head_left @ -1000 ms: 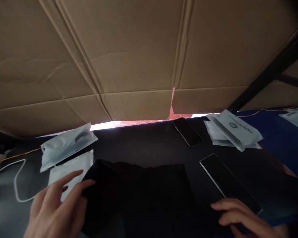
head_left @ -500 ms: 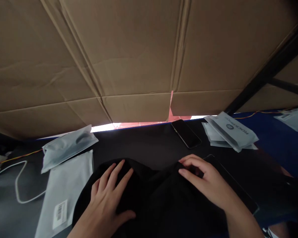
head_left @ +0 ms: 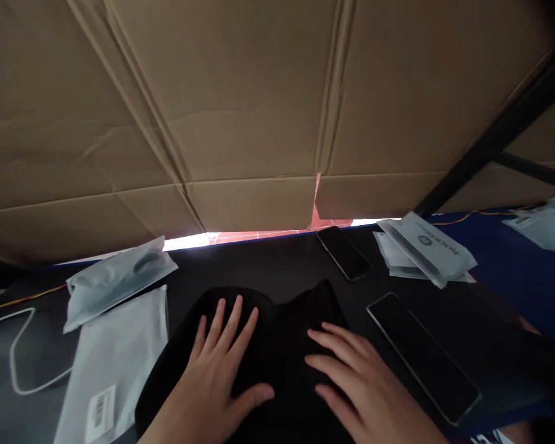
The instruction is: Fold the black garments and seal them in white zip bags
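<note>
Black fabric lies at the near middle of the dark desk, its far edge dipping at the centre and rising to a small point on the right. On its left part the left hand rests palm down, fingers spread wide and thumb stretched out to the side, gripping nothing. Over its right part is the right hand, its fingers slightly parted and angled inward, likewise with nothing pinched between them. Just left of the fabric lies a frosted zip pouch with a barcode label (the print is too small to read), and beyond it a second, bulging pouch. A white cable bends across the desk farther left. To the right of the fabric, a large smartphone lies slantwise, screen dark and up, near the right hand; a smaller phone sits farther back. Beside that one, a pouch printed with dark lettering overlaps other pale packaging. Creased cardboard stands behind everything, with a slanting black bar before it at right.
</note>
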Available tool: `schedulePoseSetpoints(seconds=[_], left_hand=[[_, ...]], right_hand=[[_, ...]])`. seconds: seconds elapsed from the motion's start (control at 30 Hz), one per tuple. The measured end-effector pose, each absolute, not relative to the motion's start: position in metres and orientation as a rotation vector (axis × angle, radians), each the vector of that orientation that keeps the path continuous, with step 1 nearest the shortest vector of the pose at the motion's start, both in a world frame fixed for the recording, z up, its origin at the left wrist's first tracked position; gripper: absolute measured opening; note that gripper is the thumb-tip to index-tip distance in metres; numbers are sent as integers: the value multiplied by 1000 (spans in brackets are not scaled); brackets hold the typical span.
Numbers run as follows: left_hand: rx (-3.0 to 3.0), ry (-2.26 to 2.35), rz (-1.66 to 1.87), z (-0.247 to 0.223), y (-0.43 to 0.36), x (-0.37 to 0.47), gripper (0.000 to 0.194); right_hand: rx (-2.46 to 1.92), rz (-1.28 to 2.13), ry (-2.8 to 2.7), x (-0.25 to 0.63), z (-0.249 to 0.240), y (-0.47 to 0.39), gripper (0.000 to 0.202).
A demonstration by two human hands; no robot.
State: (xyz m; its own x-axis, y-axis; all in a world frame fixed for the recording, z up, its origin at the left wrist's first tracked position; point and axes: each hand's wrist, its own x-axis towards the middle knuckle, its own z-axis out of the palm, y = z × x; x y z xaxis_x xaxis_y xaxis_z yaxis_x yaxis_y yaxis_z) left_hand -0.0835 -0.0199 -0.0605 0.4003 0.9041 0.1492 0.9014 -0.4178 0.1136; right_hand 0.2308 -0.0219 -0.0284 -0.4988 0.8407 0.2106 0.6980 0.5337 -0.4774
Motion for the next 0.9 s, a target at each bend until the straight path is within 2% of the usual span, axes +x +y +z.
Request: schedulePoseSetpoints(seconds=[0.1,0.17,0.23,0.33,0.4,0.47,0.6,0.67,0.8,0.9], left_hand=[[2540,1736,253,-74,-23,-82,123],[2507,1754,245,-77,-22,-85,125],[2481,1747,249,-72,-17,-89,114],[2438,1756,285,-53,1,-96,74],[2418,1768,326,-41,16,-105,55],[2411,1779,371,-32,27,-121,53],[2412,1812,452,-31,30,-160,61],[2420,1808,504,-33,25,-171,63],[2417,1800,595,-31,26,-153,57],[2453,1772,527,-24,37,-126,48]], right_hand=[[-1293,424,-2523,238,-43,-37,64],[-1310,429,-2553,246,-45,-41,71],[-1319,466,-2546,249,-38,-38,63],[-1409,435,-2399,244,-23,-14,37],[-1517,325,-2251,236,-20,11,37],[-1569,264,-2192,229,-25,38,38],[-1605,231,-2151,230,-38,69,17],[-1596,241,-2138,235,-37,69,14],[-1520,313,-2146,240,-23,51,11],[-1424,328,-2138,239,-14,33,10]])
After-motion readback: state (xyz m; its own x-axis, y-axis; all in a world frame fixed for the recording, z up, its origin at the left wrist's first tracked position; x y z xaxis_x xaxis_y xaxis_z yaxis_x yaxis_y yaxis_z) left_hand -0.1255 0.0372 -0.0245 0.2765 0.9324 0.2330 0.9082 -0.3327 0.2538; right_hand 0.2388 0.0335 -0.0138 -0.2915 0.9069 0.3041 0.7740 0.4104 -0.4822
